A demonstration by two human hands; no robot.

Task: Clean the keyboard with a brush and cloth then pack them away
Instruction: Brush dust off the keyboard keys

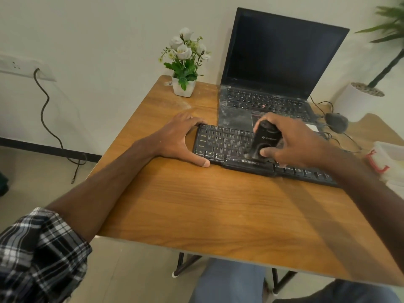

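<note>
Sweeping cleanly probably called for short, light strokes from the right hand [299, 143], clamped on the stubby black plastic brush [265, 138], while the left hand [177, 138] pinched and steadied the flat black keyboard [227, 143] beneath it.

The keyboard [223, 143] lies on the worktop [218, 204], the laptop [273, 62] just behind it, a potted plant [183, 87] at the back left, a mouse [336, 122] and a container [391, 158] to the right.
</note>
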